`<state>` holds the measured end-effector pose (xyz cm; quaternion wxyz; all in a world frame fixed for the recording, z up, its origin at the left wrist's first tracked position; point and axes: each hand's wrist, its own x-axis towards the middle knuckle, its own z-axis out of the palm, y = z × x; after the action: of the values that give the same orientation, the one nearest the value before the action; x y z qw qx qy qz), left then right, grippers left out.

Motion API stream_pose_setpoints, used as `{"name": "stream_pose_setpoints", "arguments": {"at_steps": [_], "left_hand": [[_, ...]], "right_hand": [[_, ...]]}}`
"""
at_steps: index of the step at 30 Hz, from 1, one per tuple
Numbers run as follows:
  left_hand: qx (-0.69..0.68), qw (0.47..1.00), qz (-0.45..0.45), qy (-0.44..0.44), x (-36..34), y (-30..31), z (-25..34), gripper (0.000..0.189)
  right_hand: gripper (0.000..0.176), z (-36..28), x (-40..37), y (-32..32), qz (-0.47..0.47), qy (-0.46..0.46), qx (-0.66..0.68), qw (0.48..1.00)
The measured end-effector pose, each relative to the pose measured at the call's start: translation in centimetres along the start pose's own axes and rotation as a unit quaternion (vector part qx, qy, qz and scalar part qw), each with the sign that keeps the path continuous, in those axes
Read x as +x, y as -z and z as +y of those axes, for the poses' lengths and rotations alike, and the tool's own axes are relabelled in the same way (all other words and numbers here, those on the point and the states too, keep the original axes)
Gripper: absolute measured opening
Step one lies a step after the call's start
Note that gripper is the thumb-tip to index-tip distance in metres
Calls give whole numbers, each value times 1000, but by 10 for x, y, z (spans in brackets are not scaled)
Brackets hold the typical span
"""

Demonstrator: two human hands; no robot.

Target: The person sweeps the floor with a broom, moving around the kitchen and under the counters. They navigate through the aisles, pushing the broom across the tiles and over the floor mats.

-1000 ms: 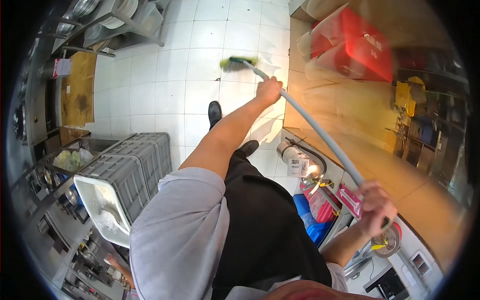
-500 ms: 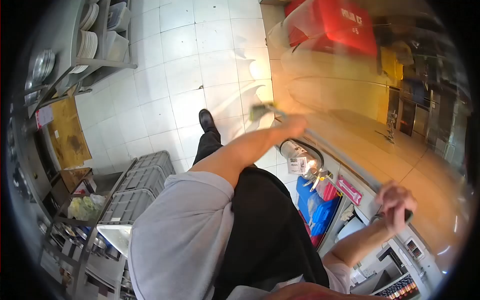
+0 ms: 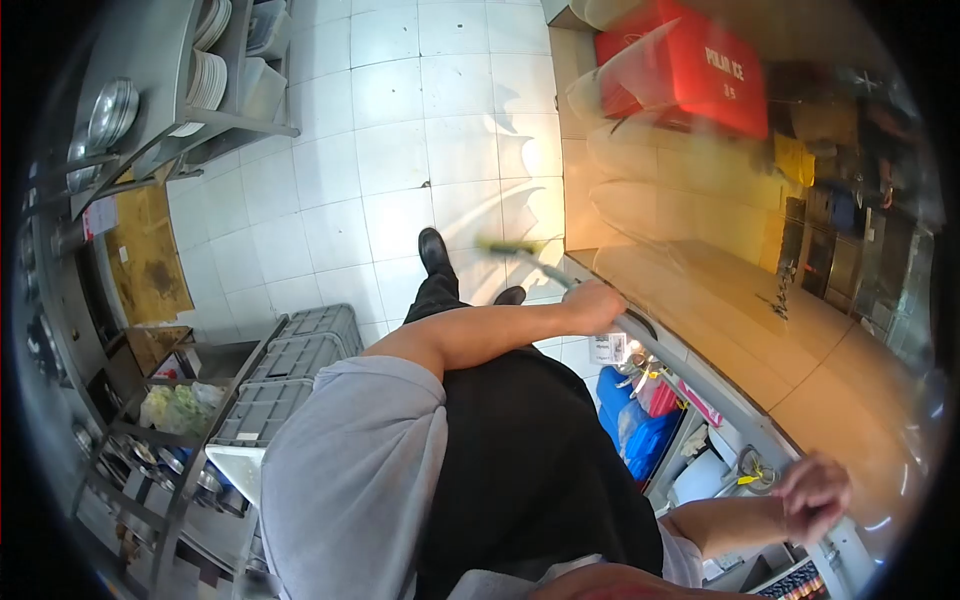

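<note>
My left hand (image 3: 593, 305) grips the grey handle of a broom partway down, beside the edge of a wooden counter (image 3: 720, 300). The broom's green bristle head (image 3: 508, 247) rests low over the white tiled floor (image 3: 400, 150), just right of my black shoes (image 3: 433, 250). My right hand (image 3: 815, 495) is closed around the upper end of the same handle at the lower right, above the counter's edge. The handle between the two hands is blurred and hard to trace.
Grey plastic crates (image 3: 290, 365) stand at my left, beside a metal rack with vegetables (image 3: 175, 408). Shelves with stacked plates (image 3: 205, 75) are at the upper left. A red ice box (image 3: 705, 70) sits at the top right. Blue bags (image 3: 640, 425) lie under the counter.
The broom head has been pulled back across the floor towards my feet. My left hand came nearer to my body and my right hand dropped lower right. The view tilted.
</note>
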<state>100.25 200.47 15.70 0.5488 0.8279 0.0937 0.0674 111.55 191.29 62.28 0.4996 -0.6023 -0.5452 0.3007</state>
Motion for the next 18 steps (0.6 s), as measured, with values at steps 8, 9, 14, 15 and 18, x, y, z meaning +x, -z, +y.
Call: {"name": "stream_pose_setpoints", "arguments": {"at_steps": [8,9,14,15,18], "left_hand": [[117,959,201,164,3,110,-139,20],[116,958,203,168,5,120,-125,20],[35,929,366,42,-24,151,-51,37],[40,924,376,55,-43,148,-44,37],[30,940,296,166,-109,131,-39,39]], "right_hand": [[48,103,71,-81,10,5,26,1000],[52,87,75,-82,43,8,31,999],[65,13,73,-45,22,37,92,995],[63,9,76,-45,36,35,128,991],[56,37,106,-53,-13,20,199,980]]}}
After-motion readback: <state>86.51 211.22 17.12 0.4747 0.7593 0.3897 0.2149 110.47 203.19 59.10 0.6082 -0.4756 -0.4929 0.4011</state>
